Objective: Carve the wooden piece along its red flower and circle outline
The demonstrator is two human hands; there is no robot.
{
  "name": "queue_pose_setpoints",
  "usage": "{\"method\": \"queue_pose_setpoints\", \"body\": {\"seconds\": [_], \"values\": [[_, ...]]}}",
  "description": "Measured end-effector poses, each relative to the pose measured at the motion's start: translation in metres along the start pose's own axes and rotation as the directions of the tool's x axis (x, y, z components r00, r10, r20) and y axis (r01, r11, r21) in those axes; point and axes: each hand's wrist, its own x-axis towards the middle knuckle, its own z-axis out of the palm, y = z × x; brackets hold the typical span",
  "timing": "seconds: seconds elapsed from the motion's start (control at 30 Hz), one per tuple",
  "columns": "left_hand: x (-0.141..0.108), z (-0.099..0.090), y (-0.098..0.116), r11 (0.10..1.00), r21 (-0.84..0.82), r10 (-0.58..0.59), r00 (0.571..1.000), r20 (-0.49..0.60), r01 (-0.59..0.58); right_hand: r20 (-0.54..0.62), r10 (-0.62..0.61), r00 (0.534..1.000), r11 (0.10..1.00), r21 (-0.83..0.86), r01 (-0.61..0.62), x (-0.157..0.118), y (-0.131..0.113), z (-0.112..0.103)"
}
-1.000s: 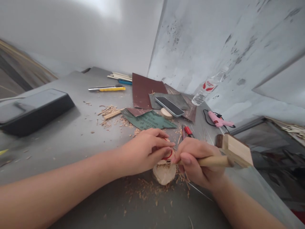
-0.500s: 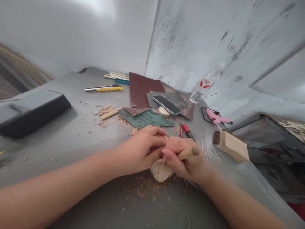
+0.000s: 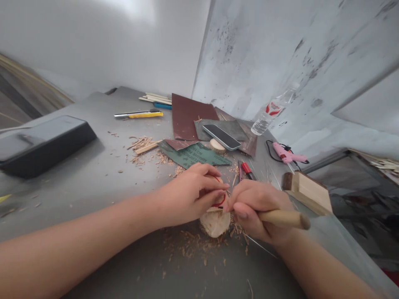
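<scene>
Fingers of left hand (image 3: 190, 199) clamp wood round (image 3: 215, 222) — right hand (image 3: 255, 211) grips carving tool (image 3: 282, 218).

Grey table (image 3: 93, 174), speckled with tan shavings (image 3: 193, 243). Centre frame, a pale wood disc (image 3: 215, 223) with a red ring drawn on it. Lower right, a light tan handle (image 3: 282, 218). Upper middle: maroon sandpaper (image 3: 188, 116), green sandpaper (image 3: 195, 154) with dark print, a yellow-and-silver knife (image 3: 139, 114). Right: pink glue gun (image 3: 285, 153), clear bottle (image 3: 271, 112) with red-and-white label. Left, a black box (image 3: 43, 143).
</scene>
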Motion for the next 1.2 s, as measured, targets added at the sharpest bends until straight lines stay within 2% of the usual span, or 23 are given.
{"method": "queue_pose_setpoints", "body": {"seconds": [0.13, 0.33, 0.5, 0.6, 0.8, 1.0, 1.2], "values": [[0.001, -0.002, 0.001, 1.0, 0.004, -0.004, 1.0, 0.018, 0.004, -0.014, -0.115, 0.993, 0.992, -0.05, 0.114, 0.002, 0.003, 0.006], [0.001, -0.004, 0.002, 1.0, 0.006, 0.029, 0.999, 0.038, -0.029, -0.005, -0.085, 0.996, 0.995, -0.044, 0.085, 0.007, 0.003, 0.011], [0.0, -0.002, 0.002, 0.995, 0.051, 0.083, 0.996, -0.011, -0.083, 0.017, -0.092, 0.996, 0.992, -0.082, 0.094, 0.008, 0.004, 0.012], [0.0, -0.001, 0.002, 0.995, 0.046, 0.09, 0.996, -0.026, -0.089, -0.011, -0.105, 0.994, 0.992, -0.078, 0.104, 0.007, 0.004, 0.014], [0.0, 0.001, -0.001, 0.995, 0.023, 0.096, 0.994, -0.047, -0.095, -0.077, -0.009, 0.997, 1.0, 0.012, 0.01, 0.008, 0.004, 0.018], [0.002, 0.002, -0.005, 0.997, -0.017, 0.073, 0.997, -0.016, -0.073, -0.051, 0.023, 0.998, 0.997, 0.068, -0.02, 0.007, 0.004, 0.012], [0.003, 0.001, -0.003, 0.998, -0.059, 0.0, 1.0, 0.008, 0.0, -0.035, 0.034, 0.999, 0.997, 0.076, -0.031, 0.0, 0.006, 0.005]]}}
